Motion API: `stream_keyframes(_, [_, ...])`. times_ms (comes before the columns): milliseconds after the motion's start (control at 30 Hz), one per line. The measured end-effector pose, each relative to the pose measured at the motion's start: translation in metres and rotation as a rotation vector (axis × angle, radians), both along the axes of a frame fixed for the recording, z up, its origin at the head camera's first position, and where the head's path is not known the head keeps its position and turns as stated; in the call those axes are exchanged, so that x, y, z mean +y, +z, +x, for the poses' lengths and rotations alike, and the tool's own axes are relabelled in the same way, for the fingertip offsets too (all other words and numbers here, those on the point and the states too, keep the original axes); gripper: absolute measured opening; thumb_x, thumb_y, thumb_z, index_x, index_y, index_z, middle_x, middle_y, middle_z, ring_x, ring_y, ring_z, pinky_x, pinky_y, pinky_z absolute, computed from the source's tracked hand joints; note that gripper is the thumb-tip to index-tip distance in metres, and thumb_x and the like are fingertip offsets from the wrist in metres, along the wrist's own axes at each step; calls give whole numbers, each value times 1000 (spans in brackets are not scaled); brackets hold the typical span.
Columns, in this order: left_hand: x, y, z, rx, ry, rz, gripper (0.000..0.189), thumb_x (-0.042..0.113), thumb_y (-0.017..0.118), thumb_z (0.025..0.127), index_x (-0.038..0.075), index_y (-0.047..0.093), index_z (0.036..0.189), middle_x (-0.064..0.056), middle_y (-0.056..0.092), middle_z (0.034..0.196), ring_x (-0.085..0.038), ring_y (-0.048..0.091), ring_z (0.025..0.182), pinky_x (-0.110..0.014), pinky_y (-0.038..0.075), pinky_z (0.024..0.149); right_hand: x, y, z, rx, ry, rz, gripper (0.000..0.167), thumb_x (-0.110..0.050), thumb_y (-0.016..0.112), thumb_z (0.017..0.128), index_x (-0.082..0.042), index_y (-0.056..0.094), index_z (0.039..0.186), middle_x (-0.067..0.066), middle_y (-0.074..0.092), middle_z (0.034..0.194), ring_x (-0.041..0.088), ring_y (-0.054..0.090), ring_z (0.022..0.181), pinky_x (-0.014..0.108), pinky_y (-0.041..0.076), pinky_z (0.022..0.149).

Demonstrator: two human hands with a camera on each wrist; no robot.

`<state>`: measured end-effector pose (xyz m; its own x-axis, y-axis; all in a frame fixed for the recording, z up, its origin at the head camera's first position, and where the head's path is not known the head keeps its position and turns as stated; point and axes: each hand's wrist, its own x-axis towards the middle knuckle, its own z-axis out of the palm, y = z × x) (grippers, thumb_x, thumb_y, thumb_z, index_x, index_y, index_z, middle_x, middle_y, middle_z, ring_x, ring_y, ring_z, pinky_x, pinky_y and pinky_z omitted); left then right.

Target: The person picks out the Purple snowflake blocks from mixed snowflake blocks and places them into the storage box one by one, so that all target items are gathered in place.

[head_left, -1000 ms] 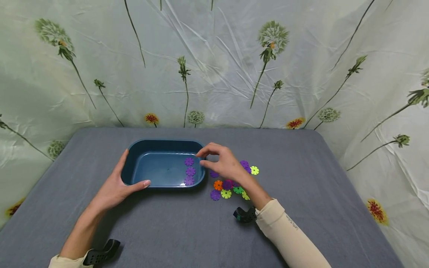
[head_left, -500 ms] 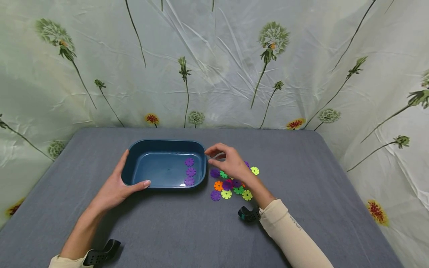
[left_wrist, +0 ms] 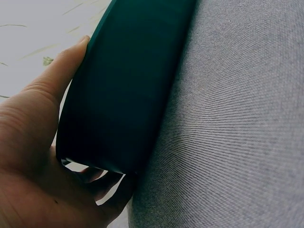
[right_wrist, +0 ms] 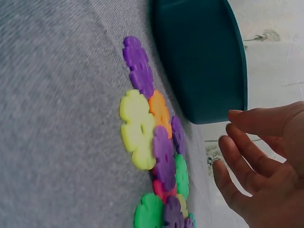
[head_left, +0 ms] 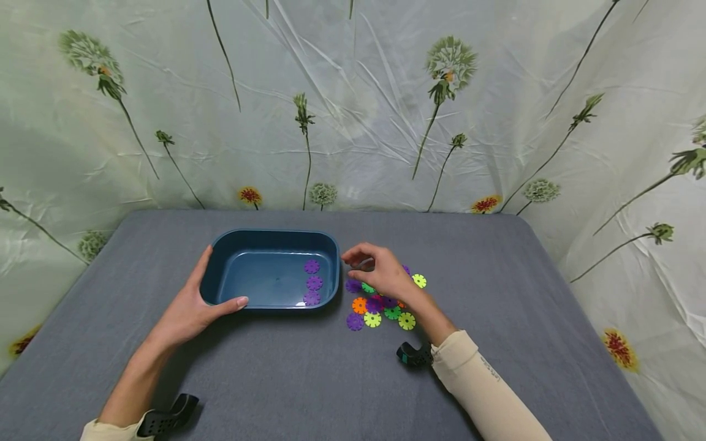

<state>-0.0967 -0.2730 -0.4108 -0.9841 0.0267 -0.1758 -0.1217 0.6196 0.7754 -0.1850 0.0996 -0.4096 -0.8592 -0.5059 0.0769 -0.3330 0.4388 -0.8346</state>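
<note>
A dark blue plastic tub (head_left: 259, 278) stands on the grey cloth. Three purple flower-shaped discs (head_left: 314, 282) lie in a row along its right end. My left hand (head_left: 190, 309) grips the tub's left end, the thumb on the front rim and the fingers around the side. Just outside the right end hovers my right hand (head_left: 380, 269), fingers loosely bent and nothing between them. In the right wrist view its fingertips (right_wrist: 235, 114) appear right by the tub's edge. Below that hand a loose heap of discs includes yellow (right_wrist: 137, 128), orange (right_wrist: 160, 111) and green (right_wrist: 149, 211) ones.
The grey-covered table (head_left: 287, 380) extends around the tub and heap. Behind it hangs a pale curtain (head_left: 375, 122) printed with dandelions. Black wrist mounts (head_left: 413, 355) sit below the sleeves, the right one close to the table near the heap.
My right hand has drawn back from over the tub's right end to just outside it, toward the heap. The left hand, the tub and the three purple discs inside have stayed put.
</note>
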Motion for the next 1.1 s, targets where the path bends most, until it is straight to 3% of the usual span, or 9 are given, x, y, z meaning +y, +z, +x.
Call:
stream_keyframes(333, [0,0,0,-5,-3,-31,129,46,82,87,33,-20,165,-23,-8,175,-59,12,155,-82,24,111,5,-5,0,-67,17,82,34,-2,76,92,-5,70,125,13,72,124,30,68,114,47,55,103])
stream_keyframes(567, [-1,1,-1,7,-4,-24,129,44,82,87,31,-19,166,-25,-7,175,-59,13,155,-81,23,113,6,-8,0,-104,34,140,36,-1,78,90,-6,70,125,11,72,125,27,68,115,44,55,103])
stream_keyframes(1100, [-1,-1,-2,2,0,-23,129,44,82,87,31,-20,166,-23,-9,175,-59,11,156,-81,22,113,6,-9,-1,-63,81,224,32,-1,81,88,-7,74,118,8,72,117,20,64,103,35,55,94])
